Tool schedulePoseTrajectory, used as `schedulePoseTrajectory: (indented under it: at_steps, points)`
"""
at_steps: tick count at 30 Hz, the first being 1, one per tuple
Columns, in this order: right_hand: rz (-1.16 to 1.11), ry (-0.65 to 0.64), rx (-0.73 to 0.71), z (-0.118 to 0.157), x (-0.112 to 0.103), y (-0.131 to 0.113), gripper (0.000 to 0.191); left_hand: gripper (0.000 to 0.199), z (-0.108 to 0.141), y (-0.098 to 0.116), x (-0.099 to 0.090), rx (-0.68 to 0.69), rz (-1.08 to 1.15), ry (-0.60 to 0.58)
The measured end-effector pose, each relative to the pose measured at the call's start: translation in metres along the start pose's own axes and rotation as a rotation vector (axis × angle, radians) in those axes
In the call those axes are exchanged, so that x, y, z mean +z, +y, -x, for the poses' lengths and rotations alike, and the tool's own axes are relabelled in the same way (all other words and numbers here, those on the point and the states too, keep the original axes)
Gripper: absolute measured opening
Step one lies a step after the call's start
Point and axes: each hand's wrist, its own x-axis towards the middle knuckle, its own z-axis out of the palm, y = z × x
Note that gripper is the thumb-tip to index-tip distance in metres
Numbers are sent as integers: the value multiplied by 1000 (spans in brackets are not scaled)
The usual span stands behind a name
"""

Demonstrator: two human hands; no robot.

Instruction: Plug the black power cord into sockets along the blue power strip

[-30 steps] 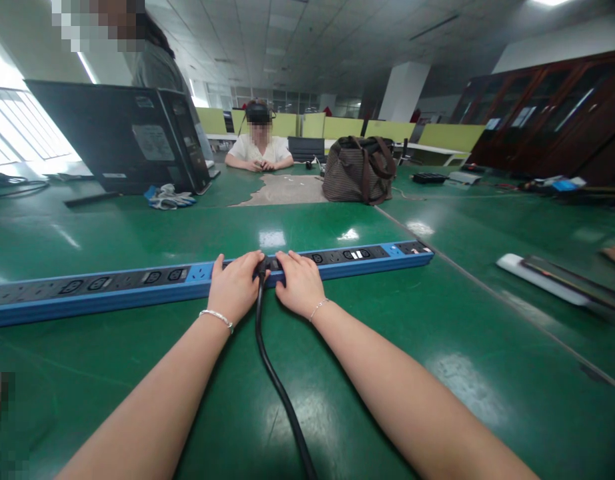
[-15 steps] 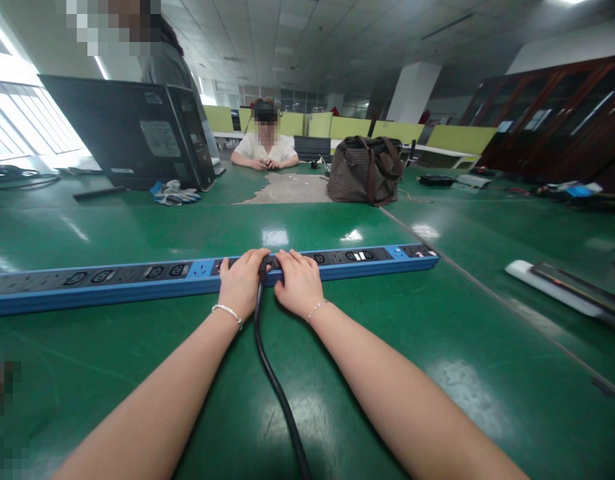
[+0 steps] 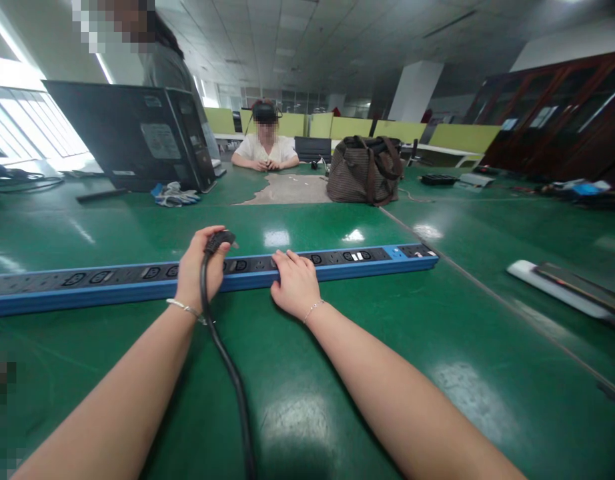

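Observation:
A long blue and black power strip (image 3: 257, 265) with several sockets lies across the green table. My left hand (image 3: 200, 267) grips a black plug (image 3: 220, 241) above the strip, its prongs pointing right and clear of the sockets. From the plug a thick black cable (image 3: 232, 373) runs down past my wrist to the bottom edge. My right hand (image 3: 296, 283) rests on the middle of the strip, with its fingertips over the top face and the thumb at the near side; it is closed round the strip's edges.
Beyond the strip, a black computer case (image 3: 132, 137), gloves (image 3: 175, 195) and a brown bag (image 3: 362, 170) stand or lie on the table (image 3: 307, 223). A person sits opposite; another stands at back left. A white and black object (image 3: 557, 288) lies right.
The plug has come away from the strip, and my left hand has carried it left and up, with the cable following. My right hand has stayed nearly in place.

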Motion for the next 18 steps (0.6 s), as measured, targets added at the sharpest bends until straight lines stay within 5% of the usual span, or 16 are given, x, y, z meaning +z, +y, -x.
schedulePoseTrajectory:
  at_steps: [6, 18]
  points:
    - [-6, -1, -3, 0, 0, 0, 50, 42, -10, -38, -55, -80, -255, -147]
    - [19, -1, -16, 0, -1, 4, 49, 43, -1, -63, -49, 5, -258, -253]
